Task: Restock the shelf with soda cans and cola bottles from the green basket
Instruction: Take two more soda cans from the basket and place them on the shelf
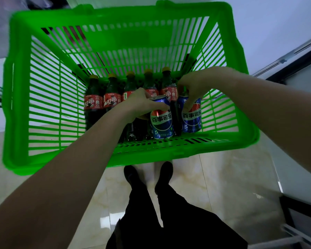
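A green basket (43,97) fills the upper view. Inside it lie several dark cola bottles (93,103) with red labels and yellow caps, side by side. To their right stand two blue soda cans. My left hand (142,105) grips the top of the left can (162,123). My right hand (192,85) curls over the top of the right can (191,117). Both cans are low in the basket near its front wall.
Beige tiled floor (214,177) lies below the basket, with my dark trousers and shoes (147,177) on it. A metal shelf frame (294,56) runs along the right edge, and a dark rack corner (302,214) sits at the lower right.
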